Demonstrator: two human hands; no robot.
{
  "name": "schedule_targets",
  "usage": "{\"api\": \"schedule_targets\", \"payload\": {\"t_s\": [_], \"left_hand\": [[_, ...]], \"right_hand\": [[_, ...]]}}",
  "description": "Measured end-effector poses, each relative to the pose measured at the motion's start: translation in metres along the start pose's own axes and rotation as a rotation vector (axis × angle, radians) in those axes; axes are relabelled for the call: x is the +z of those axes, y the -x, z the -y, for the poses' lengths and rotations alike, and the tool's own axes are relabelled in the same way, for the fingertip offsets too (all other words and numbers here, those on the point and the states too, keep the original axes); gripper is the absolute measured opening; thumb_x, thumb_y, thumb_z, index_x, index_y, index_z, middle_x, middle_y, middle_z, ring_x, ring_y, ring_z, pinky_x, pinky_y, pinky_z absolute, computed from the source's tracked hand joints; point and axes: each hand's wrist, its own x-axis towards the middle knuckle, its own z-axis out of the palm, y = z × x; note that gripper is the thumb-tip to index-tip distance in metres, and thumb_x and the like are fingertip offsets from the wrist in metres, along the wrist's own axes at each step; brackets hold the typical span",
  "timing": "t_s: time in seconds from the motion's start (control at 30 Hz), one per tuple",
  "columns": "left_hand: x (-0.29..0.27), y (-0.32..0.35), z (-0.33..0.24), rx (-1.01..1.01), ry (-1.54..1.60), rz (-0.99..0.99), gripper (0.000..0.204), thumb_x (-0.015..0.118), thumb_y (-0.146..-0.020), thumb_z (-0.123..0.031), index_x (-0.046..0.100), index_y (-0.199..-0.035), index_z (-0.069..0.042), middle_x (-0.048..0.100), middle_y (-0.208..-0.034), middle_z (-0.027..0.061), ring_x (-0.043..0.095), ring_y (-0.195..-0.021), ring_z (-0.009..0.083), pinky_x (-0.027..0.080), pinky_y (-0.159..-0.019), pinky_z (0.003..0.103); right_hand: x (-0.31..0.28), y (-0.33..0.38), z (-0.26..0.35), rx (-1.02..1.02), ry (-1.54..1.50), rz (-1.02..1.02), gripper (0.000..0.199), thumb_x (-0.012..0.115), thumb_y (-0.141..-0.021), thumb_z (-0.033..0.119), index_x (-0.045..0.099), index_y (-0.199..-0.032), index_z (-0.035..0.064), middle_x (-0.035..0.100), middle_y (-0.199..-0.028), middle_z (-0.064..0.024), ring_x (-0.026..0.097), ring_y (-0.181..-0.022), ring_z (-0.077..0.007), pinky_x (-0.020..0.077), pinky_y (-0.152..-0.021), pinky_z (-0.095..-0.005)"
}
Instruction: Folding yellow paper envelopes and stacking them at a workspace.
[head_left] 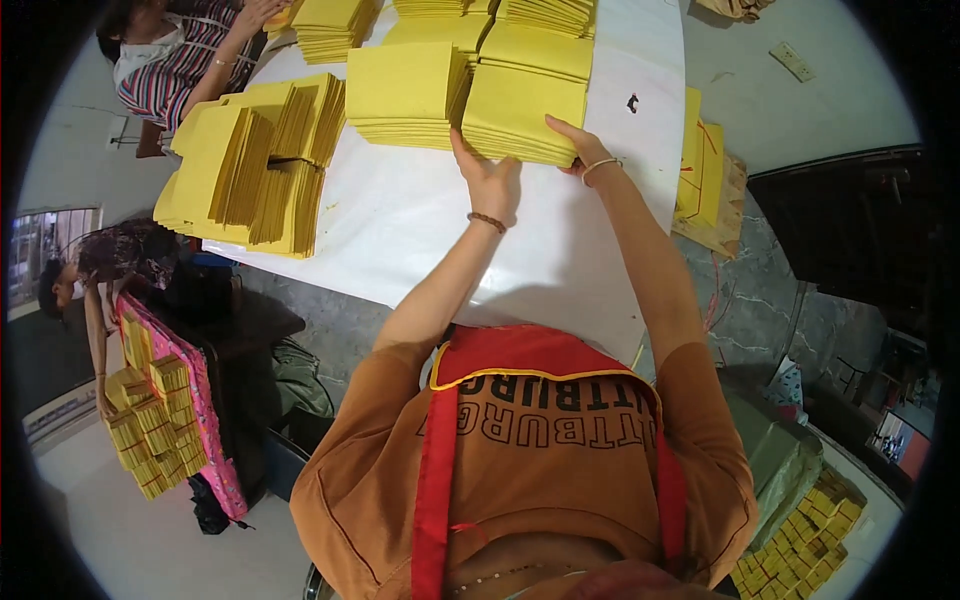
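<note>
Overhead, looking down: the person's left hand [492,182] and right hand [583,152] both reach forward to one stack of yellow paper sheets [523,112] on the white counter [420,230]. Left hand presses against the stack's near-left corner, fingers extended; its grip on the paper cannot be made out from this angle. Right hand lies along the stack's near-right edge, fingers spread flat against the side, thumb over the top sheet — laid open on the paper rather than clenched. Each wrist carries a bracelet (beaded on the left, thin band on the right).

The stack sits near the middle of the counter's far half, touching a second yellow stack [407,95] just to its left. More yellow piles [445,20] lie behind these. A large fanned heap of yellow sheets [250,160] occupies the counter's left edge, well apart from the hands. A smaller yellow bundle tied with red string [702,160] rests past the counter's right edge.

Another person in a striped top [165,70] works at the far left corner. A third person [90,280] bends over a pink-edged board of small yellow bundles [160,410] on the left.
</note>
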Motion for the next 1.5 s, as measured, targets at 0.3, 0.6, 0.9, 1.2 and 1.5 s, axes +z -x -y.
{"api": "schedule_targets", "payload": {"t_s": [0.3, 0.6, 0.9, 1.2, 1.5], "left_hand": [[-0.011, -0.003, 0.014, 0.12, -0.346, 0.03, 0.091, 0.056, -0.07, 0.002, -0.002, -0.14, -0.002, 0.004, -0.145, 0.0177, 0.005, -0.135, 0.0279, 0.006, -0.109, 0.033], [-0.022, 0.004, 0.009, 0.031, -0.308, -0.014, 0.083, 0.051, -0.064, 0.008, 0.012, -0.137, 0.0, 0.017, -0.141, 0.0187, 0.017, -0.131, 0.0295, 0.014, -0.107, 0.034], [-0.027, -0.011, 0.031, -0.034, -0.2, -0.095, 0.082, 0.046, -0.061, 0.012, 0.015, -0.136, 0.002, 0.022, -0.139, 0.0188, 0.018, -0.131, 0.026, 0.016, -0.106, 0.031], [-0.026, -0.006, 0.026, 0.031, -0.249, 0.068, 0.077, 0.047, -0.067, 0.008, 0.013, -0.136, -0.001, 0.023, -0.137, 0.0164, 0.023, -0.128, 0.0268, 0.018, -0.105, 0.031], [-0.046, 0.01, 0.02, -0.279, -0.287, -0.013, 0.071, 0.044, -0.074, 0.008, 0.019, -0.136, -0.013, 0.032, -0.126, 0.0129, 0.038, -0.109, 0.0198, 0.04, -0.089, 0.034]], "right_hand": [[0.028, 0.018, 0.02, 0.071, 0.087, -0.047, 0.056, 0.071, -0.066, 0.048, 0.06, -0.103, 0.0084, 0.062, -0.093, -0.0006, 0.057, -0.076, -0.0105, 0.0405, -0.064, -0.0186], [0.035, 0.06, 0.037, -0.044, -0.102, -0.039, 0.051, 0.067, -0.077, 0.032, 0.053, -0.112, -0.0015, 0.06, -0.105, -0.0098, 0.059, -0.091, -0.0166, 0.0464, -0.076, -0.0257], [0.034, 0.059, 0.044, 0.026, -0.097, -0.03, 0.049, 0.067, -0.077, 0.031, 0.052, -0.112, 0.0, 0.06, -0.103, -0.0088, 0.059, -0.088, -0.0157, 0.0474, -0.073, -0.0265], [0.029, 0.064, 0.046, 0.01, -0.125, -0.056, 0.045, 0.064, -0.08, 0.028, 0.051, -0.114, 0.0013, 0.059, -0.107, -0.0095, 0.059, -0.092, -0.018, 0.0479, -0.078, -0.0288], [-0.002, 0.051, 0.017, 0.053, 0.002, -0.115, 0.085, 0.055, -0.068, 0.067, 0.035, -0.133, 0.0161, 0.04, -0.132, -0.0096, 0.029, -0.125, -0.0259, 0.0255, -0.092, -0.051]]}}
